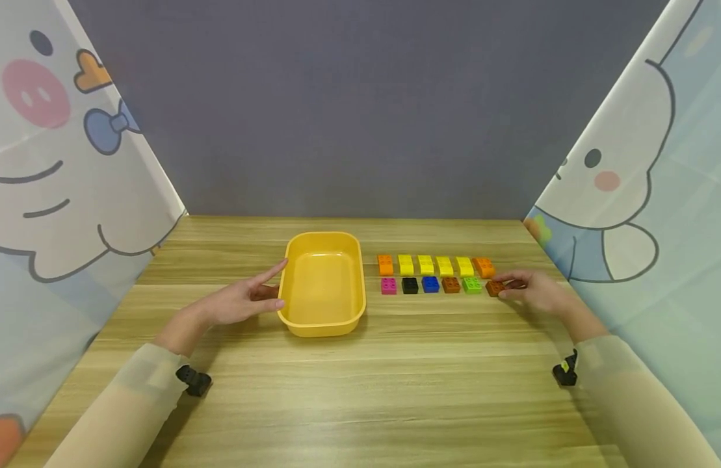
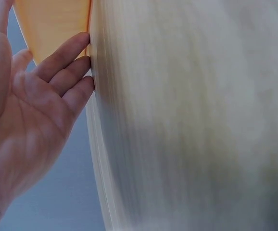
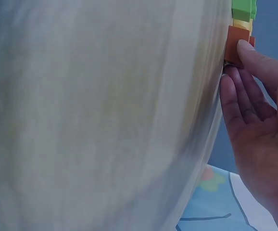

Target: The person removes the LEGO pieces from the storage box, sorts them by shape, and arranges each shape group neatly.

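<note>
A yellow-orange plastic tray (image 1: 322, 330) stands left of centre on the wooden table. My left hand (image 1: 240, 301) touches its left side, thumb and forefinger spread along the rim; in the left wrist view the other fingers (image 2: 61, 65) lie nearly straight by the tray wall (image 2: 52, 21). At the right end of the front row of toy bricks, my right hand (image 1: 538, 292) pinches a brown building brick (image 1: 493, 288). The right wrist view shows the thumb on that brick (image 3: 235, 43), with the lower fingers near the tabletop.
Behind is a row of yellow bricks (image 1: 426, 264) with an orange brick (image 1: 385, 264) and another orange brick (image 1: 484, 267) at its ends. Pink (image 1: 389, 286), black, blue, brown and green bricks (image 1: 472, 285) fill the front row. A grey panel (image 1: 354, 117) and printed cloths enclose the table.
</note>
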Available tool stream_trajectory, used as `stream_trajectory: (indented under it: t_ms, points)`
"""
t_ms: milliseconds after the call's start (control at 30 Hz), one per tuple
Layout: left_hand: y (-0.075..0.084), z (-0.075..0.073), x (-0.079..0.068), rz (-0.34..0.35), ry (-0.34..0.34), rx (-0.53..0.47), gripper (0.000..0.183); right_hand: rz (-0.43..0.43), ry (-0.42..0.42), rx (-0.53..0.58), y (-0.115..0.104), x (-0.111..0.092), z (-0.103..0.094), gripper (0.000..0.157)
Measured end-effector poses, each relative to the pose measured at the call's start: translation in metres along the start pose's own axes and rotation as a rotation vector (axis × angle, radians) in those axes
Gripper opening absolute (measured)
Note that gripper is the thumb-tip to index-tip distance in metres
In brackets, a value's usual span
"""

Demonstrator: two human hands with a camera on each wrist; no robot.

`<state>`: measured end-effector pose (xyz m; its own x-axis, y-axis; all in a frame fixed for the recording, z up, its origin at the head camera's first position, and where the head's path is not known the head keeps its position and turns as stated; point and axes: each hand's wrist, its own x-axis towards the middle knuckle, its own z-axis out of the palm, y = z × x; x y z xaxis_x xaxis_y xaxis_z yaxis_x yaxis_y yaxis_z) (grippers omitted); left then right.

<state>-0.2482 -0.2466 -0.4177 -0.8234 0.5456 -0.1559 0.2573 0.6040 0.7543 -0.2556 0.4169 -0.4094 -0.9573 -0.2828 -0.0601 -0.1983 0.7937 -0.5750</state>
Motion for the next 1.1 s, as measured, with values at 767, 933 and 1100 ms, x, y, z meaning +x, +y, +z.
stream_trajectory:
  t_ms: [767, 933, 1100]
  points:
    - [0.000, -0.001, -0.001, 0.013, -0.007, -0.020, 0.097, 0.001, 0.013, -0.016, -0.001, 0.007, 0.004, 0.046]
    - [-0.001, -0.001, 0.000, 0.032, -0.010, -0.029, 0.097, -0.015, 0.020, 0.002, -0.003, 0.003, 0.001, 0.050]
    - [-0.001, 0.001, -0.002, 0.056, 0.020, -0.040, 0.092, 0.000, 0.094, -0.013, -0.021, -0.009, -0.002, 0.052]
